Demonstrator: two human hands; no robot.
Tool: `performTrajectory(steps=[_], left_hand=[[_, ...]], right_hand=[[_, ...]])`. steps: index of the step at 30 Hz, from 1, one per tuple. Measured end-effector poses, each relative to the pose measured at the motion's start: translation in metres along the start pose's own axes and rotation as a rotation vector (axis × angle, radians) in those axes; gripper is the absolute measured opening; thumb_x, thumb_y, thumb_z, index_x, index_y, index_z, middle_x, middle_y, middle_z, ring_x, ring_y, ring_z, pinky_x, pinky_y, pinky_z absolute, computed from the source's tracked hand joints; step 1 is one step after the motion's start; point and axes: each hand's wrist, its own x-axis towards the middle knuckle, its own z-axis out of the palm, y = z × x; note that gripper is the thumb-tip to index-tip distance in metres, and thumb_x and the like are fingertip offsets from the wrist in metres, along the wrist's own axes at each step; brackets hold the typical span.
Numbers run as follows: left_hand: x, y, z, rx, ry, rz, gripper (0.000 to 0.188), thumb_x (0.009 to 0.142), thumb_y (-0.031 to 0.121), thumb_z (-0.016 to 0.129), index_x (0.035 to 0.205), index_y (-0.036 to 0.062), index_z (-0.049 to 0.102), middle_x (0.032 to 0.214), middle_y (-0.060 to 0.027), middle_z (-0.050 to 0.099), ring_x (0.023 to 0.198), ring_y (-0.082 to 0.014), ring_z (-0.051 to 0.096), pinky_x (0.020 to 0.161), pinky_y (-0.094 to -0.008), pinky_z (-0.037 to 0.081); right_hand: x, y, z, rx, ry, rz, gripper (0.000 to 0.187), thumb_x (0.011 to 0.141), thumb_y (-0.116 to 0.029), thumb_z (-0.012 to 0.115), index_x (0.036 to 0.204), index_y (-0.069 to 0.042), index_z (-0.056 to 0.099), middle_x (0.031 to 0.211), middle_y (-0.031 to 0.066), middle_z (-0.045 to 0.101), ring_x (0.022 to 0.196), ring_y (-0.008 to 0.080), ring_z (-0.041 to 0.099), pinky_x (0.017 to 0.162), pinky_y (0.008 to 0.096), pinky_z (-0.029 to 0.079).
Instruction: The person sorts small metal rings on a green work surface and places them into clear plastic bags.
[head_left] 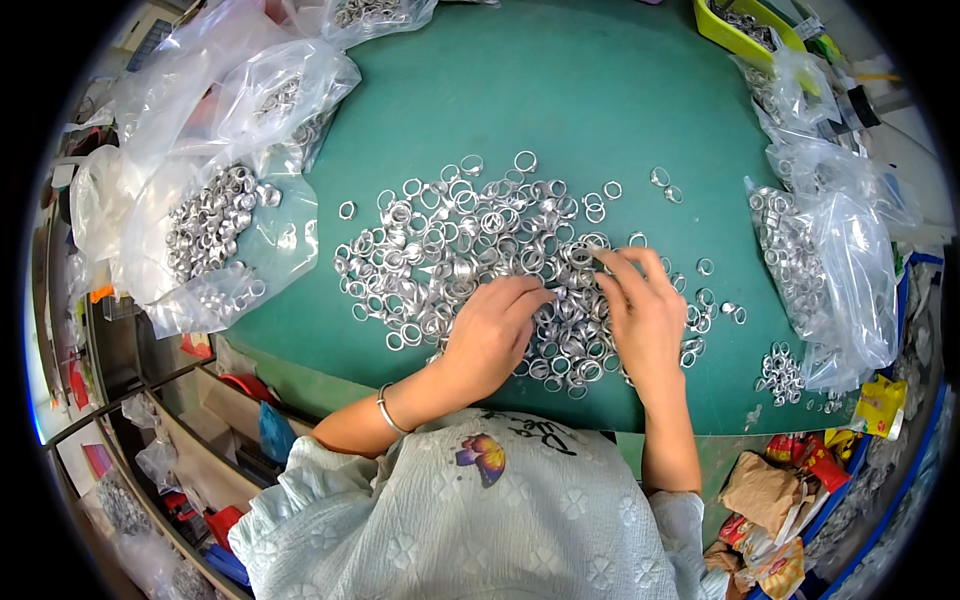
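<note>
A wide pile of silver-coloured metal rings [400, 250] is spread over the green tabletop [560, 90]. My left hand [490, 335] is at the pile's near middle, palm down, its fingers bent and pressed together among the rings. Whatever its fingertips hold, if anything, is hidden. At the right side of the pile is my right hand [648, 310], thumb and forefinger curled toward each other. A single ring [581, 258] shows at the forefinger's tip and appears gripped there. Loose rings lie around both hands. A bangle [388, 408] circles my left wrist.
Clear plastic bags of rings [215, 220] crowd the left edge, and more bags [840, 270] line the right. A smaller ring heap [780, 372] sits near the right front corner. At the far right stands a yellow-green basket [730, 35]. Open drawers [220, 410] are at lower left.
</note>
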Motion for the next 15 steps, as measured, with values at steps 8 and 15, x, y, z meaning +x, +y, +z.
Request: performTrajectory(steps=[8, 15], left_hand=[[-0.009, -0.008, -0.012, -0.030, 0.089, -0.082, 0.022, 0.072, -0.007, 0.061, 0.093, 0.0013, 0.061, 0.092, -0.0108, 0.059, 0.083, -0.0272, 0.058, 0.071, -0.0327, 0.047], [-0.001, 0.013, -0.013, -0.399, 0.008, -0.191, 0.030, 0.072, -0.002, 0.067, 0.101, 0.0033, 0.061, 0.090, -0.0083, 0.061, 0.077, -0.0170, 0.058, 0.066, -0.0272, 0.046]], right_hand=[[-0.008, 0.021, 0.009, 0.732, -0.137, 0.318, 0.009, 0.085, -0.009, 0.060, 0.086, -0.001, 0.059, 0.072, -0.0024, 0.053, 0.046, 0.0012, 0.039, 0.038, 0.0182, 0.027], [-0.036, 0.010, -0.008, 1.575, -0.274, 0.734, 0.014, 0.089, -0.011, 0.054, 0.096, 0.000, 0.057, 0.078, 0.0025, 0.060, 0.039, 0.0007, 0.028, 0.033, 0.0163, 0.022]])
